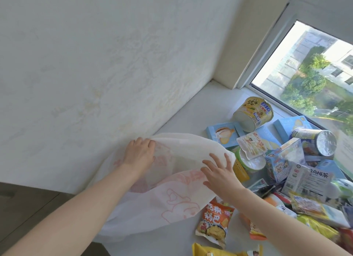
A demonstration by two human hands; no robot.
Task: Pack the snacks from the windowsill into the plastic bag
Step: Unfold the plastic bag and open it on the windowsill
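a pale patterned wall (95, 64) meets a window (313, 74) showing trees outside.

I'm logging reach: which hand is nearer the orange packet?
Right. The right hand lies on the plastic bag close by the orange packet; the left hand grips the bag's far rim.

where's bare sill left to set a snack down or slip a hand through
The windowsill is bare in the far corner, between wall, window frame, plastic bag and yellow tub. A smaller patch lies at the near edge, left of the orange packet. Snacks crowd the window side.
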